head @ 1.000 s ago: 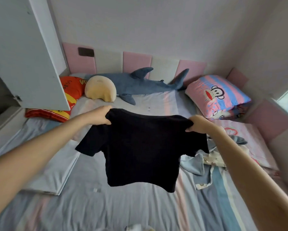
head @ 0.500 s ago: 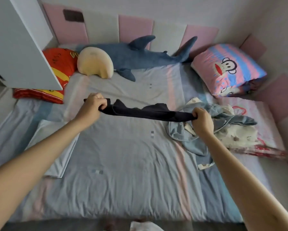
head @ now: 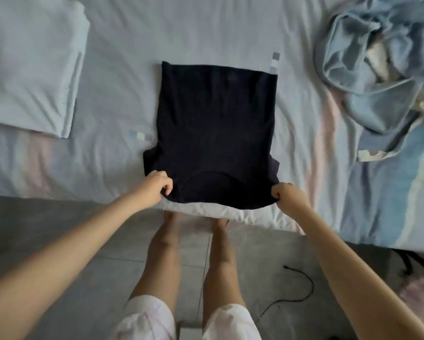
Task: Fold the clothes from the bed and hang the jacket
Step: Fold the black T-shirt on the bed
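On the grey tile floor (head: 267, 253) a black cable (head: 312, 288) lies loose, one end free. Far left, well apart from it, a folded pale-blue sheet (head: 29, 69), possibly a blanket.

A black T-shirt (head: 215, 123) is spread flat on the bed (head: 206, 33), with its hem laid away and its neckline set at the near edge. Its short sleeves are seen bunched at either side (only partly shown). Each shoulder is pinched, one by the left hand (head: 154, 185) and the other by the right hand (head: 288, 196). A heap of crumpled pale blue clothes (head: 377, 57) is seen well apart to the right, and a folded pale blue piece (head: 29, 65) is laid to the left.
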Demonstrator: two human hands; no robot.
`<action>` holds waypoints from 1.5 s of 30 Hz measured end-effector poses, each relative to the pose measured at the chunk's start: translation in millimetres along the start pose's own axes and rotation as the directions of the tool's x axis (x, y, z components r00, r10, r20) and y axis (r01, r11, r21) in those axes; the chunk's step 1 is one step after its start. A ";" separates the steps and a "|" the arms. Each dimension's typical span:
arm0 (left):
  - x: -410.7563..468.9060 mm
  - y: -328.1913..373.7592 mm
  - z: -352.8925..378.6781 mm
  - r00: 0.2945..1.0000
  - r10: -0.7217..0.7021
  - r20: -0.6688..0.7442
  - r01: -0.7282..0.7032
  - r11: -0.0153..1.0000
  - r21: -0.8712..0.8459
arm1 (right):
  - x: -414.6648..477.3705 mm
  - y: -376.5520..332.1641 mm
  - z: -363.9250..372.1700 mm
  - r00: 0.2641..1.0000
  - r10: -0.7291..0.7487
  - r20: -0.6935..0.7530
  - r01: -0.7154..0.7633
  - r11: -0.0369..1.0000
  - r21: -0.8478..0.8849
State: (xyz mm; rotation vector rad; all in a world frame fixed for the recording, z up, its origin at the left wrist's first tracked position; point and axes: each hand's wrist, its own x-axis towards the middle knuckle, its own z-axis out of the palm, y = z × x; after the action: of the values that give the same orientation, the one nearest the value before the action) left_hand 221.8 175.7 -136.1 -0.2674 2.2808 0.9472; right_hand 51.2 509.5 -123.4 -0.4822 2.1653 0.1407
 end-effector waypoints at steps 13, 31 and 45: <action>201.1 -39.4 -80.7 0.693 -0.420 -0.586 0.034 0.831 -0.555 | 202.2 -53.0 -95.9 0.847 0.391 -0.359 0.231 0.337 0.913; 278.7 -5.9 -139.6 0.797 0.263 -0.543 -0.044 0.923 0.383 | 260.0 -94.1 -160.4 0.738 -0.289 -0.609 0.308 0.948 -0.077; 297.9 12.6 -171.2 0.943 -0.006 -0.332 0.138 0.917 0.375 | 268.4 -94.5 -189.2 0.891 -0.071 -0.448 -0.007 0.985 -0.172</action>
State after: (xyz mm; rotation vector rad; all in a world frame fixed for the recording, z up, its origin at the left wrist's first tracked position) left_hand -96.5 82.8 -227.2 -0.3494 2.6799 0.4053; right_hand -196.9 293.7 -216.6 -0.7044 2.6147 0.2124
